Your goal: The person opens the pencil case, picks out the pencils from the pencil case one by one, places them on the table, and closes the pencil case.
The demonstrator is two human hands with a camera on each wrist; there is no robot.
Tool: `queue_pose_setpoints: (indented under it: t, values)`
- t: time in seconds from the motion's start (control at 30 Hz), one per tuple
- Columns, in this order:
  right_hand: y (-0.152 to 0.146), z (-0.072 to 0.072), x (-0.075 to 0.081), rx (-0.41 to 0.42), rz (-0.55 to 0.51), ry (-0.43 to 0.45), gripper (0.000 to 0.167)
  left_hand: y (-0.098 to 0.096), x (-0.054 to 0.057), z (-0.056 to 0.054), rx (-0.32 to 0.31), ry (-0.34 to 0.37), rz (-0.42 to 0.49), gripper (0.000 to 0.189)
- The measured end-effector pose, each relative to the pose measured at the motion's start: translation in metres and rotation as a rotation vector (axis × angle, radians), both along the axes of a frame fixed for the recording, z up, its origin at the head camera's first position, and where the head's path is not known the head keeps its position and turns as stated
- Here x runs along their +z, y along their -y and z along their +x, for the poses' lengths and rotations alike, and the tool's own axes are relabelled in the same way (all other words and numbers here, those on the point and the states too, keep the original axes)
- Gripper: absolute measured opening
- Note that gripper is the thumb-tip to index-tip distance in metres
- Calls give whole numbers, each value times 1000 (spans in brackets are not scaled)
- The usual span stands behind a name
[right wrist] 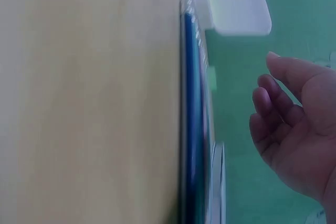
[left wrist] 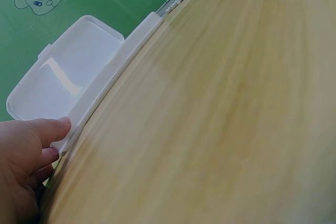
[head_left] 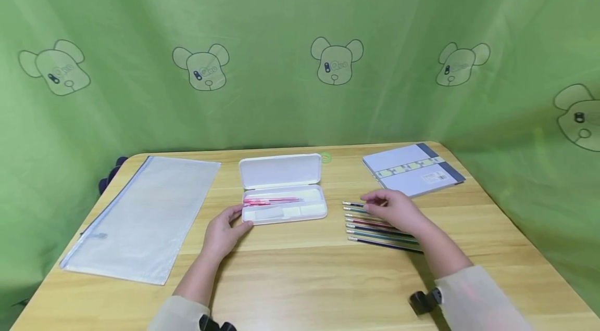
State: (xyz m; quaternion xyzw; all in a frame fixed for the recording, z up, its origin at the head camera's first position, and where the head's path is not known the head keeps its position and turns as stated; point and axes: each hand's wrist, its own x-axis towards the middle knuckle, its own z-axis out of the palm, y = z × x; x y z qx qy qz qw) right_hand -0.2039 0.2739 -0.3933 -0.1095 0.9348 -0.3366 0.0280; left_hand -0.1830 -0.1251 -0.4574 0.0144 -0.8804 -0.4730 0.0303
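An open white pencil case (head_left: 281, 211) lies on the table with pink pens (head_left: 272, 200) in its back compartment. My left hand (head_left: 222, 232) grips its left front corner. In the left wrist view the thumb (left wrist: 52, 128) lies along the case's edge, with the other fingers curled at its end. To the right, several pencils (head_left: 379, 242) lie side by side in a row, eraser ends toward the case. Above the far end of this row hovers my right hand (head_left: 394, 209). The right wrist view shows its fingers loosely bent, apart from the pencils and holding nothing.
A clear zip pouch (head_left: 140, 216) lies flat at the left. At the back right rests a stack of notebooks (head_left: 408, 167) with a patterned band. A small green ring (head_left: 325, 157) lies behind the case. Green curtain (head_left: 281, 112) hangs round the wooden table (head_left: 300, 284).
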Motion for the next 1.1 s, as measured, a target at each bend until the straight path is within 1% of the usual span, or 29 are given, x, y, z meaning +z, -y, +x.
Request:
queue_pose_setpoints:
  t: [0.23,0.37,0.57,0.7,0.8,0.93,1.1]
  values:
    - [36,-30,8,-1,-85,-46,30,1,-1,-1,2,-8,17,52]
    - [55,-44,15,-7,-146,-46,32,1,0,-1,7,-4,21,53]
    - [76,-63,23,-58,-147,-20,37,2,1,0,3,-3,11,52]
    - [86,-77,25,-94,-170,-20,38,2,-1,1,4,-3,3,52]
    - [91,-86,25,-101,-187,-30,38,2,-1,1,3,-4,6,52]
    - [96,-97,23,-89,-194,-38,37,1,-1,1,2,-7,15,51]
    - [100,-101,20,-73,-187,-30,36,1,0,0,5,-7,17,51]
